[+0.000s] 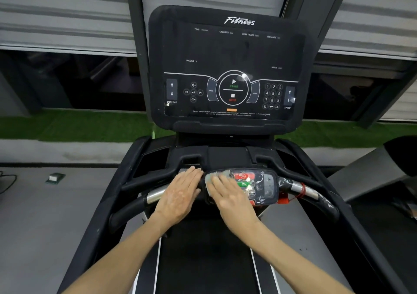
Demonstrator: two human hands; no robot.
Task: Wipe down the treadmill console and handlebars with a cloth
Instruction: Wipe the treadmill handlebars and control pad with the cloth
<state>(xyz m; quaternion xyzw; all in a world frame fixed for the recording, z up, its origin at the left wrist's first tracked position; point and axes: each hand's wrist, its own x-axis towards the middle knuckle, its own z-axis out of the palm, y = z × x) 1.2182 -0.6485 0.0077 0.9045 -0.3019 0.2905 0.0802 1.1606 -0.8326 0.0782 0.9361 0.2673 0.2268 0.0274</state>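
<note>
A single wide-angle camera, worn on the person's head, looks forward and down from above the treadmill belt (203,260) at six o'clock. It faces the console (228,52) at twelve o'clock, near enough that the panel fills the upper centre. The handlebar (155,195) crosses mid-frame, close below; straight lines bow toward the edges.

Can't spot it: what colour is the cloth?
The cloth is pale green, under the right hand; head view.

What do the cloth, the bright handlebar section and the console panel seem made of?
Cloth: pale green, fuzzy edge, probably microfibre. Bright handlebar section: polished metal, judging by its silver shine. Console panel: glossy black plastic or glass; it reflects light spots.
</note>
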